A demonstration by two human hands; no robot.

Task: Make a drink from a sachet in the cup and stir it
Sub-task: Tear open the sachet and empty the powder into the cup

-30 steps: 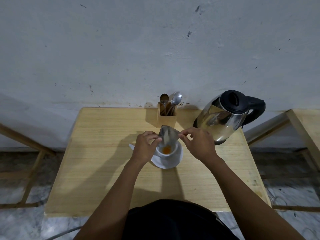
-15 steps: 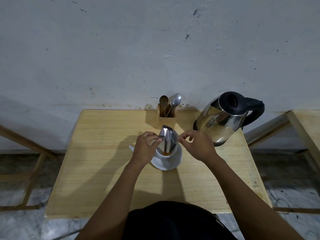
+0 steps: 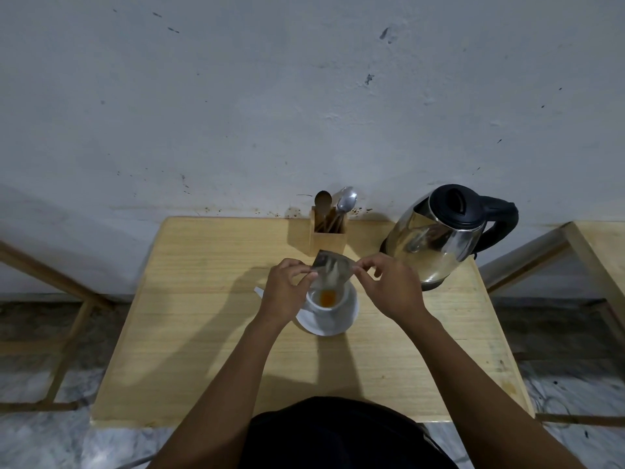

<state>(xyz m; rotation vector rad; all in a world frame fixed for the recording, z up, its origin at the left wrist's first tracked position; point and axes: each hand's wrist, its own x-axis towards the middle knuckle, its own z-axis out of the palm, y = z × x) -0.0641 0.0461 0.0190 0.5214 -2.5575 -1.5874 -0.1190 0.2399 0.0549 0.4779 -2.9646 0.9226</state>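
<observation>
Sachet (image 3: 333, 271) was the thing to watch: pinched by its upper corners between the left hand (image 3: 286, 292) and the right hand (image 3: 389, 286), it hung mouth-down directly over the white cup (image 3: 326, 301), which sat on its saucer (image 3: 345, 321) near the middle of the wooden table (image 3: 209, 299). Half a second before, the foil had stood narrow and edge-on, dipping low toward the rim; now it was drawn out flat and lifted a little, so the inside of the cup showed again — a small heap of orange powder (image 3: 327, 297) at the bottom. That suggested the pour was nearly or wholly finished and the packet was being stretched to free the last grains, though whether any powder remained inside could not be told. Both hands had thumb and forefinger clamped on the foil, the other fingers loosely curled. Water and stirring were not yet done — the kettle (image 3: 439, 238) stood just right of the hands, the spoons (image 3: 338, 204) upright in their wooden holder (image 3: 328, 242) behind the cup.
</observation>
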